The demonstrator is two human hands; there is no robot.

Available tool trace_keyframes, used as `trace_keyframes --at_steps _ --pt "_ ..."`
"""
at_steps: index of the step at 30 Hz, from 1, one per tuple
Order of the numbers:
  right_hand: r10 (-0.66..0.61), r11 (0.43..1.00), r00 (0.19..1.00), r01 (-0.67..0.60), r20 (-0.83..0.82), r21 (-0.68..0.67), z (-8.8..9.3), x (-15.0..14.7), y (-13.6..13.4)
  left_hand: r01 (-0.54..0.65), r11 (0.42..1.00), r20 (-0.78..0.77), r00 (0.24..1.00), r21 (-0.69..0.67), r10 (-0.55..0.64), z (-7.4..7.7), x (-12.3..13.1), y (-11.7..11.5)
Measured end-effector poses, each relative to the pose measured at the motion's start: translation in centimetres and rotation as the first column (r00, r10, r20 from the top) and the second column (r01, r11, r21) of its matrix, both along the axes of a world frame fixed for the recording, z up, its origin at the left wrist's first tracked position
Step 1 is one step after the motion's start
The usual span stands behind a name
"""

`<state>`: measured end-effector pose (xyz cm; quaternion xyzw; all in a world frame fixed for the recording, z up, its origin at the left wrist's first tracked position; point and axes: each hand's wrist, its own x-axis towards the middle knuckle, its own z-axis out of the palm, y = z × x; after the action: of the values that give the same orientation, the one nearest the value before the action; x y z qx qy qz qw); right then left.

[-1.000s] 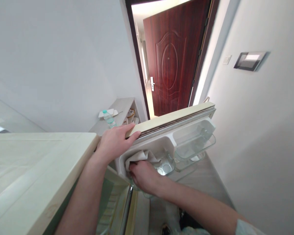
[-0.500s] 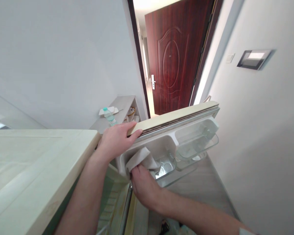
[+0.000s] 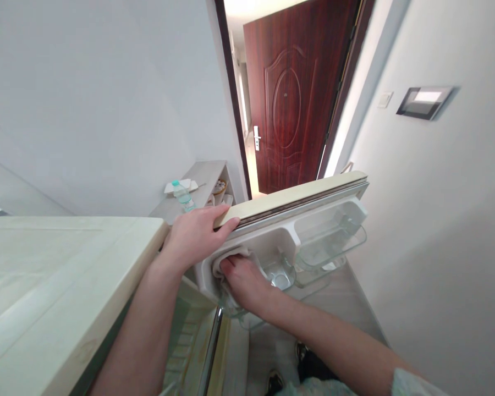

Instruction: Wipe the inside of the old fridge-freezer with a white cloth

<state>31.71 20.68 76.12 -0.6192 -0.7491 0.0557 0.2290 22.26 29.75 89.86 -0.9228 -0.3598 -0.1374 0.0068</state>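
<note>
Holding the fridge door [image 3: 297,198] open from the top edge, the left hand [image 3: 196,236] has its fingers laid flat over the rim and the thumb tucked under out of sight, so it's more of a clamp-and-steady hold than a squeeze. Makes sense, since the door would swing away the moment anything pushes on its inside.

The right hand [image 3: 241,280] is down inside the left door bin [image 3: 272,247], fingers curled and pressed onto a pale cloth [image 3: 231,257]. The cloth is bunched up against the bin's upper left corner, right under the left hand, and mostly covered by the knuckles. Looks like it's being pushed flat against the plastic, not pinched.

The clear shelf [image 3: 334,242] on the right side of the door has nothing in it that I can see. A bottle [image 3: 182,197] sits on the low cabinet [image 3: 198,190] behind, and the red door [image 3: 292,93] stands beyond.

Compared with half a second ago: the cloth was lower and more spread out, with a flap sticking up above the hand. Now the hand has moved up into the corner and the cloth is squashed small. The left hand hasn't shifted at all.
</note>
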Motion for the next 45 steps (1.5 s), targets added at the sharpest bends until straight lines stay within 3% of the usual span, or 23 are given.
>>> trace_keyframes --at_steps 3,5,9,12,14,19,21,24,26,29,33,36,38,40,42,43,45 --pt "-0.041 0.987 0.999 0.04 -0.004 -0.157 -1.1 0.3 0.1 0.0 1.0 0.008 1.0 0.009 0.0 -0.2 -0.1 0.1" --pt "-0.075 0.98 0.997 0.071 -0.017 -0.186 -0.7 0.9 0.0 -0.005 1.0 0.004 1.0 0.01 0.005 -0.2 -0.1 0.1" --pt "-0.135 0.989 0.986 0.139 -0.098 0.04 1.5 2.6 -1.2 -0.003 1.0 -0.005 1.0 0.005 0.003 -0.2 -0.1 0.1" --pt "-0.196 0.962 0.978 0.206 -0.073 0.18 1.7 3.6 -2.1 0.006 1.0 -0.006 1.0 0.009 -0.006 -0.2 -0.1 0.1" --pt "-0.233 0.962 0.972 0.232 -0.016 0.142 0.8 3.9 -2.2 -0.005 1.0 -0.011 1.0 0.007 0.006 -0.2 -0.1 0.1" --pt "-0.235 0.964 0.971 0.238 0.041 -0.115 -0.7 4.6 -2.1 -0.034 0.999 -0.037 0.999 0.007 0.034 -0.1 0.1 0.1" --pt "-0.3 0.952 0.954 0.301 0.027 -0.052 -0.1 5.2 -2.4 -0.043 0.999 -0.046 0.998 0.013 0.043 0.0 0.2 0.1" --pt "-0.405 0.901 0.914 0.401 -0.011 0.165 1.2 5.9 -2.9 -0.041 0.999 -0.057 0.997 0.031 0.042 0.1 0.3 0.0" --pt "-0.446 0.875 0.895 0.439 -0.014 0.206 1.4 6.1 -3.0 -0.053 0.998 -0.061 0.997 0.045 0.055 0.1 0.4 0.0" --pt "-0.489 0.867 0.872 0.483 0.024 0.118 0.8 6.3 -2.6 -0.066 0.996 -0.064 0.996 0.059 0.069 0.1 0.5 0.0" --pt "-0.48 0.869 0.874 0.486 0.081 -0.094 -0.1 6.4 -1.8 -0.051 0.996 -0.068 0.996 0.075 0.056 0.0 0.6 0.1" --pt "-0.461 0.88 0.883 0.442 -0.09 -0.174 -0.5 6.5 -1.6 -0.067 0.994 -0.063 0.995 0.083 0.072 -0.1 0.6 0.2" --pt "-0.451 0.893 0.798 0.411 -0.399 -0.187 -1.0 6.4 -1.7 -0.073 0.994 -0.07 0.994 0.083 0.079 -0.1 0.6 0.2" --pt "-0.376 0.911 0.566 0.372 -0.734 -0.179 -1.4 5.8 -2.1 -0.069 0.994 -0.075 0.994 0.082 0.075 -0.2 0.6 0.2" --pt "-0.241 0.925 0.333 0.364 -0.912 -0.112 -1.6 4.9 -2.6 -0.072 0.994 -0.074 0.994 0.081 0.078 -0.3 0.6 0.3" --pt "-0.18 0.923 0.283 0.381 -0.942 -0.062 -1.5 4.5 -2.9 -0.077 0.994 -0.074 0.994 0.079 0.083 -0.3 0.5 0.3" --pt "-0.118 0.897 0.309 0.44 -0.944 0.031 -1.2 3.6 -3.4 -0.081 0.994 -0.075 0.993 0.076 0.087 -0.4 0.5 0.3"
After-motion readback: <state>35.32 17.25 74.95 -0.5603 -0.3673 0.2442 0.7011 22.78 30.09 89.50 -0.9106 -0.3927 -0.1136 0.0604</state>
